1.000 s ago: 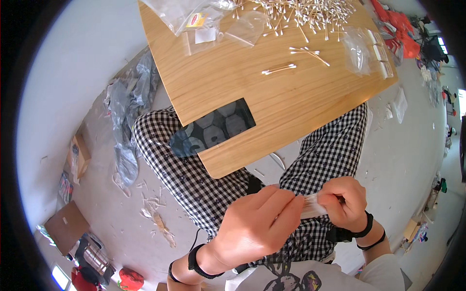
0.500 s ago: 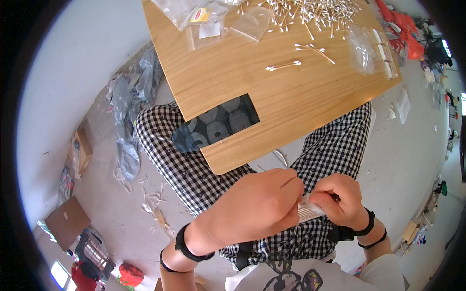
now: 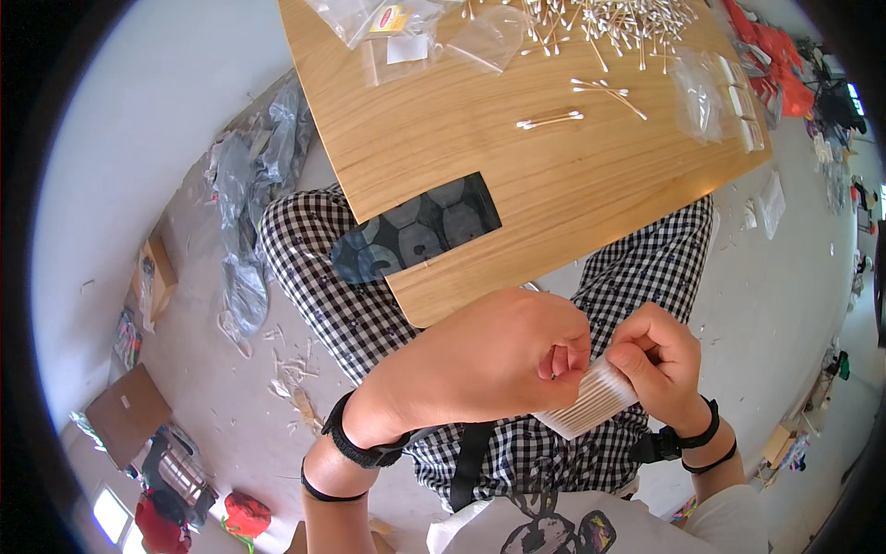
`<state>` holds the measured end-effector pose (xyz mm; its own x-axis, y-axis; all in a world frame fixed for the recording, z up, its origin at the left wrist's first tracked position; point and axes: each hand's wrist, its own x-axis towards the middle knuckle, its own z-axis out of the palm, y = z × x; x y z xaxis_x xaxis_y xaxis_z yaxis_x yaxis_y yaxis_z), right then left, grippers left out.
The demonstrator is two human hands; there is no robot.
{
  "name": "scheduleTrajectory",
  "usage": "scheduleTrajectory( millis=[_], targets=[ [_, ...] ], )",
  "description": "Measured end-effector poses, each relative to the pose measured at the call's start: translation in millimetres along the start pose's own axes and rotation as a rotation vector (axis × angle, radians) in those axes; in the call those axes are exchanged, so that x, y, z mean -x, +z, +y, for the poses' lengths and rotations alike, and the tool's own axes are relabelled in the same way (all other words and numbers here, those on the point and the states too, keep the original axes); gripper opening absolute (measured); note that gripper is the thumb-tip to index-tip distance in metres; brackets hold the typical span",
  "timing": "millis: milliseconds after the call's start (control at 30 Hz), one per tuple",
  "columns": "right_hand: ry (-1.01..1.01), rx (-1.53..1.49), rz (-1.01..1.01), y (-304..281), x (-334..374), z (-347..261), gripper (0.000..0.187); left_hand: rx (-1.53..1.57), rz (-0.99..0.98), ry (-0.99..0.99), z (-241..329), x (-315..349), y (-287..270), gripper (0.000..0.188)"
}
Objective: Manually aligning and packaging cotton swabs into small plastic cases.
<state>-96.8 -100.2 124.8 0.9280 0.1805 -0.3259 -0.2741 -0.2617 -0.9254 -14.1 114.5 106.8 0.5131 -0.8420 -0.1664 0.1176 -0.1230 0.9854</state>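
A clear flat pack of cotton swabs point(image 3: 591, 404), its swabs side by side in a row, is held above my lap. My right hand point(image 3: 659, 362) pinches its upper right corner between thumb and curled fingers. At the pack's left edge my left hand point(image 3: 512, 355) is closed, its fingers curled inward; the back of that hand and the wrist hide part of its grip. On the wooden table point(image 3: 554, 203) in front lie a small bundle of loose cotton swabs point(image 3: 551, 121), a few crossed swabs point(image 3: 609, 95) and a large heap of swabs point(image 3: 628, 23) at the far edge.
Clear plastic bags point(image 3: 484, 39) lie at the table's far left, another bag point(image 3: 699, 92) at the right. Small filled packs point(image 3: 740, 102) line the right edge. A dark patterned cloth point(image 3: 420, 231) shows at the table's cutout. Grey plastic sheeting point(image 3: 242, 212) and scraps point(image 3: 293, 374) litter the floor.
The pack of swabs has come further into view below my hands and is tilted. My right hand has moved slightly up and right, and my left wrist has turned.
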Motion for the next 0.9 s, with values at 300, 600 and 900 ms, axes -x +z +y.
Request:
scheduleTrajectory(
  millis=[300,600,900],
  targets=[
    [-0.13,0.165,-0.019,1.4,-2.1,-4.5,0.011,-0.118,0.213,-0.043,11.2,5.4,20.9,0.013],
    [-0.23,0.3,-0.109,1.2,-2.6,-1.8,0.013,-0.279,0.136,0.047,10.3,5.4,17.0,0.017],
    [-0.433,0.311,-0.045,-2.7,0.2,3.9,0.015,0.43,-0.1,-0.168,-10.1,5.0,10.7,0.012]
  ],
)
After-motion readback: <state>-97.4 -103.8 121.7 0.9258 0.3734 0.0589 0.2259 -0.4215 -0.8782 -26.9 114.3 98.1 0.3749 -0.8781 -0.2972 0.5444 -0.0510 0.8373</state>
